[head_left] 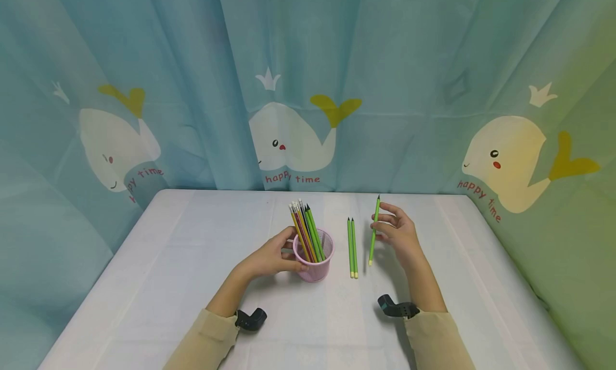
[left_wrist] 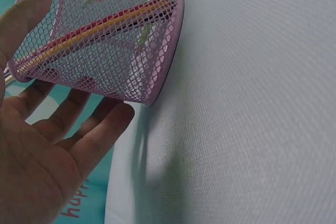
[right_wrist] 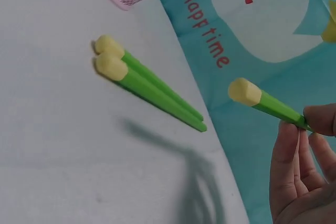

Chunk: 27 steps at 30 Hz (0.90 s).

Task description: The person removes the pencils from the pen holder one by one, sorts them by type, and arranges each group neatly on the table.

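A pink mesh pencil cup (head_left: 315, 274) stands on the table with several pencils (head_left: 308, 233) leaning in it, some yellow, red and green. My left hand (head_left: 269, 256) holds the cup from its left side; in the left wrist view the thumb (left_wrist: 32, 11) lies along the near wall and the fingers curve round underneath. My right hand (head_left: 397, 233) pinches a green pencil (head_left: 374, 236), tip up and yellow end down, raised off the table. Between the cup and that hand, two green pencils (head_left: 352, 249) lie side by side, their yellow ends toward me.
The table (head_left: 183, 284) has a pale cloth with faint stripes. Behind it hangs a blue curtain (head_left: 404, 65) printed with whales, meeting the back edge. Dark wrist bands with cameras (head_left: 251, 320) sit at both sleeves.
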Motion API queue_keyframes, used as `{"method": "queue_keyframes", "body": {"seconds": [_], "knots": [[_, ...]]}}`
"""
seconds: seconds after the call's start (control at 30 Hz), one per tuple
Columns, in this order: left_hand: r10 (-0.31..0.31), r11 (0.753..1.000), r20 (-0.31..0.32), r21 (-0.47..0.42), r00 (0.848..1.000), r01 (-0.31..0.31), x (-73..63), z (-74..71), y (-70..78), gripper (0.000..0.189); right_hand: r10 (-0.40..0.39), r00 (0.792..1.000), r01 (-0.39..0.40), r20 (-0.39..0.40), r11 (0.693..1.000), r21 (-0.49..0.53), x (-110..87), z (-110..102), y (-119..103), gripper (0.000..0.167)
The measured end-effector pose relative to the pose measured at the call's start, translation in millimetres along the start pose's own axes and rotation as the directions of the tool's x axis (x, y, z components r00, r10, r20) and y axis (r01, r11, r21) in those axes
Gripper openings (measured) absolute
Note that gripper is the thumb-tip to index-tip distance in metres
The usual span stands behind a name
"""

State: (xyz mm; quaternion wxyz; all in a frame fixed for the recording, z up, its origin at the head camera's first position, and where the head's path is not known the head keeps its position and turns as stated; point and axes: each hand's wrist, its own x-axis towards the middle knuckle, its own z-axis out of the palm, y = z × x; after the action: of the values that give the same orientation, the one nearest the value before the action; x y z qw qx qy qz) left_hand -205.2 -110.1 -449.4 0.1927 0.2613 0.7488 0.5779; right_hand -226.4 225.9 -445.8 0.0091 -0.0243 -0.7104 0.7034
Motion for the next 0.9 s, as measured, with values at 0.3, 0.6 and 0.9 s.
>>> {"method": "queue_keyframes", "body": {"seconds": [0.3,0.6,0.9], "knots": [[-0.006,1.0,-0.003,0.003,1.0,0.006,-0.5,0.1,0.2,0.076,0.051,0.999,-0.051,0.008,0.996,-0.075,1.7,3.2,9.1,0.058],[-0.022,1.0,-0.011,0.015,1.0,0.022,-1.9,1.0,1.0,0.077,0.097,0.995,-0.09,0.039,0.984,-0.153,5.5,8.8,27.3,0.061],[-0.016,1.0,-0.017,0.021,1.0,0.016,-1.9,1.2,3.6,0.076,0.121,0.993,-0.117,0.004,0.967,-0.226,6.8,14.2,33.2,0.058]]}}
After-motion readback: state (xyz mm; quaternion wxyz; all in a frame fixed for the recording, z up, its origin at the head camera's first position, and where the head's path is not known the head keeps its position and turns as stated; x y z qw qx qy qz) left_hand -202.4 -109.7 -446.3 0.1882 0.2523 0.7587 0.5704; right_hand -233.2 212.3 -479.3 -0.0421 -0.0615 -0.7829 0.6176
